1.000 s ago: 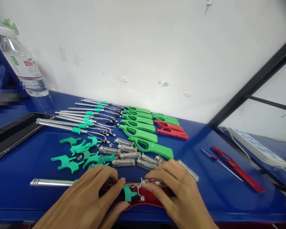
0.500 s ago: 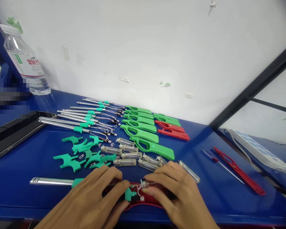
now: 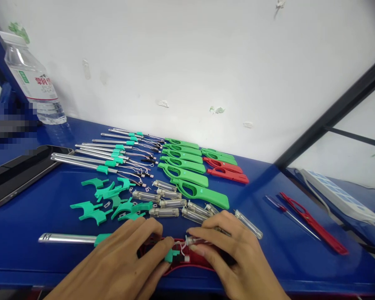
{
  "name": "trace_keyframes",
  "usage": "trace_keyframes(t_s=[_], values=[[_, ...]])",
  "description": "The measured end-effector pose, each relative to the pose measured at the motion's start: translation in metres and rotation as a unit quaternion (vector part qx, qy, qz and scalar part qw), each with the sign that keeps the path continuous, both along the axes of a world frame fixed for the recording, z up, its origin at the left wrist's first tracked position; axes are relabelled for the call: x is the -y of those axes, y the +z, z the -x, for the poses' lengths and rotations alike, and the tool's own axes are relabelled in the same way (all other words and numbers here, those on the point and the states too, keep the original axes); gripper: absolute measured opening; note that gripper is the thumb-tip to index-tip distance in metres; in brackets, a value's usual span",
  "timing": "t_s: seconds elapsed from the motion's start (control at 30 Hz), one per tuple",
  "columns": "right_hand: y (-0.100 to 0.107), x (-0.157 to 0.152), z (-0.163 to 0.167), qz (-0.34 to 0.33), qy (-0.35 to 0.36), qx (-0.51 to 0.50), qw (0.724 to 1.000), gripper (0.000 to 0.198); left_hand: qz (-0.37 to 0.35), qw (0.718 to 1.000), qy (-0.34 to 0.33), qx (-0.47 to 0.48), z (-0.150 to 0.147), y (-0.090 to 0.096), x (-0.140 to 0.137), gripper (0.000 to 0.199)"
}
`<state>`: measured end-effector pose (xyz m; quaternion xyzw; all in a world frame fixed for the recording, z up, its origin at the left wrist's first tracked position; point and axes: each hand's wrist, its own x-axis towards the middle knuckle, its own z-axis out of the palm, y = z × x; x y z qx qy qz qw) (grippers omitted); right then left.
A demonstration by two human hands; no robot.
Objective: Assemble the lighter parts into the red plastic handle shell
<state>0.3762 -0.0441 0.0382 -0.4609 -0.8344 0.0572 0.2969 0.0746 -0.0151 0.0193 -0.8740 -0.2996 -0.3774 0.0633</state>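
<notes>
Low in the middle lies a red lighter shell half (image 3: pixel 200 260), open side up and largely covered by both hands. My left hand (image 3: pixel 128 254) is curled over its left part, thumb at the near side, fingertips against a teal trigger (image 3: pixel 172 255). Beside that trigger is a black igniter (image 3: pixel 178 258) with a white end. From under my left hand, a metal lighter tube (image 3: pixel 68 238) with a teal collar points left. Between thumb and fingers, my right hand (image 3: pixel 237 250) pinches a clear fuel tank (image 3: pixel 192 240) over the shell. A thin white wire (image 3: pixel 181 246) loops beside the tank.
Loose clear fuel tanks (image 3: pixel 164 212) and teal triggers (image 3: pixel 95 212) lie just beyond my hands. Behind are rows of metal tubes (image 3: pixel 81 161) and green shells (image 3: pixel 206 196). A screwdriver (image 3: pixel 295 221) and red shell half (image 3: pixel 318 229) lie right; a phone (image 3: pixel 28 171) and bottle (image 3: pixel 34 79) stand left.
Both hands have shifted only slightly. My left fingertips moved a little to the right over the teal trigger, and the right hand keeps hold of the fuel tank.
</notes>
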Motion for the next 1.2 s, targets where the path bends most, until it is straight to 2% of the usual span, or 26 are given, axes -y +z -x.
trace_keyframes(t_s=[0.27, 0.5, 0.67, 0.8, 0.93, 1.2], values=[[0.001, -0.0007, 0.0002, 0.038, 0.004, -0.01, 0.999, 0.023, -0.005, 1.0, 0.007, -0.012, -0.004, 0.0017, -0.0015, 0.046], [0.0005, -0.0021, -0.0005, 0.035, 0.006, -0.019, 0.999, 0.022, -0.006, 1.0, -0.005, -0.007, -0.003, 0.0023, -0.0035, 0.047], [-0.0011, -0.0032, -0.0001, 0.027, 0.01, -0.03, 0.999, 0.02, -0.04, 0.998, -0.008, -0.038, -0.0032, 0.0044, -0.0029, 0.044], [-0.0013, -0.0033, 0.0005, 0.018, 0.009, -0.042, 0.999, 0.018, -0.028, 1.0, -0.011, 0.007, -0.0028, 0.0085, -0.0015, 0.05], [-0.0005, -0.0028, 0.0014, 0.007, 0.007, -0.047, 0.999, 0.018, -0.009, 0.999, -0.025, 0.038, -0.0028, 0.0082, -0.0011, 0.041], [-0.0003, -0.0027, 0.0009, 0.003, 0.009, -0.047, 0.999, 0.02, -0.003, 0.998, -0.023, 0.057, -0.0042, 0.0032, -0.0025, 0.039]])
